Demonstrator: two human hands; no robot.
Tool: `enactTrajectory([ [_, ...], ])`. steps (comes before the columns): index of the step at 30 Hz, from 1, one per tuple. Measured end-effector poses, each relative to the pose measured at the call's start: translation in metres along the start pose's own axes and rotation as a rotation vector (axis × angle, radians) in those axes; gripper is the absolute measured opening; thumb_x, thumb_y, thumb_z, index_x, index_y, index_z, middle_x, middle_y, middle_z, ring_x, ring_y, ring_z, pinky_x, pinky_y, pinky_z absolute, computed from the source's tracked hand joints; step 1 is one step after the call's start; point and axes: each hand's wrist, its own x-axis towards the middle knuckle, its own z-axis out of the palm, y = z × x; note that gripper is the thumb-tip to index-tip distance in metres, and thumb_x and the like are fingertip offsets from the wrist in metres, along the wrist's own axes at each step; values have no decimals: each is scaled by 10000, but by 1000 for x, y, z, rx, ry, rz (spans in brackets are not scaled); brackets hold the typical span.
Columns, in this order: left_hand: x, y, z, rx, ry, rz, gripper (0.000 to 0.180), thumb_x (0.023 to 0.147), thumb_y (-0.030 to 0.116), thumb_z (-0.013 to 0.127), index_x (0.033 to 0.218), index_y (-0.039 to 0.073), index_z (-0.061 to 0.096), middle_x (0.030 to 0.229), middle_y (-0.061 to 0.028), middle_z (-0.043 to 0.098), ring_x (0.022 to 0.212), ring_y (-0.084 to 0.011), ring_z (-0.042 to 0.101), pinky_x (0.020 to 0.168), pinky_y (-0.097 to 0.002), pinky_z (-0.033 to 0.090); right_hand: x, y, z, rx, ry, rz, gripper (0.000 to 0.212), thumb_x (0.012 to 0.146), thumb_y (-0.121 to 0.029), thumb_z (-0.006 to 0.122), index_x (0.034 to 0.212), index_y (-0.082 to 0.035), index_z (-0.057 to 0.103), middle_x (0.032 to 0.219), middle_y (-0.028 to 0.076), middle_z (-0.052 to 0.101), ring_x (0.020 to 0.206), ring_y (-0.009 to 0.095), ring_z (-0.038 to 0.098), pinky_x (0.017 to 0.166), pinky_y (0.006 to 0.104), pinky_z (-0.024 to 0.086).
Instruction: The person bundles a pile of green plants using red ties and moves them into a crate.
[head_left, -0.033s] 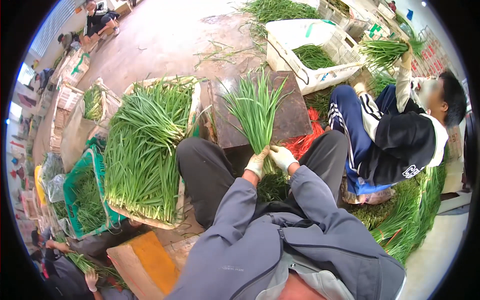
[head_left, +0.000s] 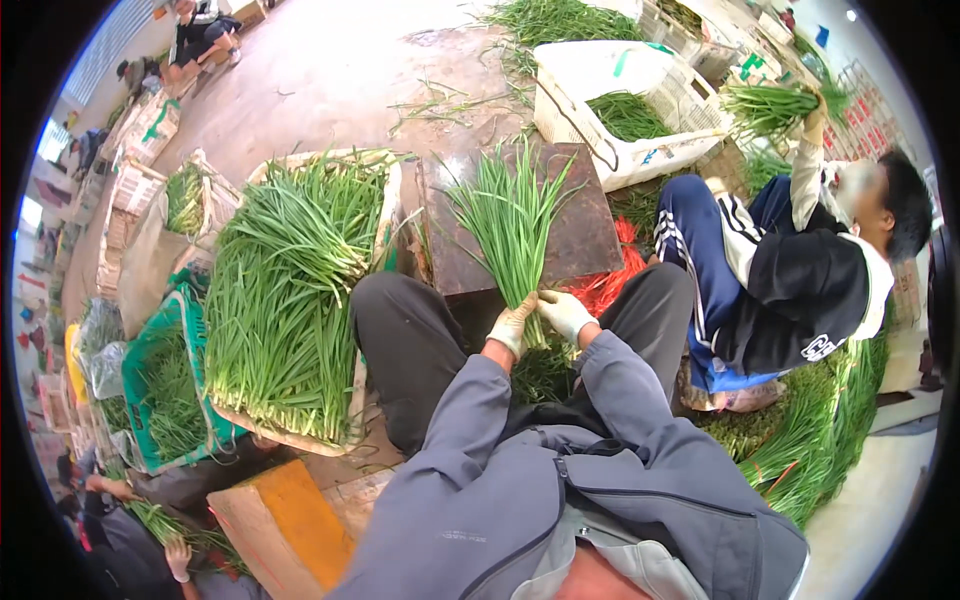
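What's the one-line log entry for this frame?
left hand: gripping green bundle | right hand: at bundle's lower end | bundle: over dark board

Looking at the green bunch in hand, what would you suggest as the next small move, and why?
Perhaps have the right hand reach for one of the red strips while the left hand holds on: the green bunch shows no visible tie, and the strips lie close by, beside the dark board.
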Motion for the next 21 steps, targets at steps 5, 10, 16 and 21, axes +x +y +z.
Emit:
enactTrajectory([
  [5, -4, 6, 2, -73, -82, 22, 419, 829, 74, 745, 1222, 79, 600, 1071, -106, 685, 960, -289, 664, 838, -445, 558, -1, -34, -36, 236, -46, 51, 512, 831, -278, 710, 1236, 22, 617, 1002, 82, 699, 837, 150, 643, 710, 309, 519],
  [10, -23, 11, 27, -39, 56, 56, 282, 776, 5, 752, 1035, 70, 664, 821, -42, 687, 646, -198, 643, 581, -339, 528, 49, -59, -80, -2, 326, -101, 248, 844, -194, 670, 996, 0, 707, 798, 81, 697, 629, 119, 613, 600, 297, 506],
  [16, -12, 0, 17, -29, 91, 14, 229, 783, 23, 749, 983, 64, 645, 765, -52, 657, 622, -206, 633, 558, -346, 527, 128, -83, -99, -495, 457, -333, 244, 849, -234, 628, 995, -55, 707, 961, 166, 704, 905, 334, 669, 814, 393, 514],
  [21, -14, 0, 21, 83, 167, 44, 157, 797, 58, 730, 936, 65, 656, 730, -64, 642, 597, -211, 615, 532, -341, 499, 177, -94, -90, -817, 355, -301, 301, 827, -271, 650, 1052, -76, 696, 1036, 208, 680, 1001, 376, 638, 885, 454, 504],
])
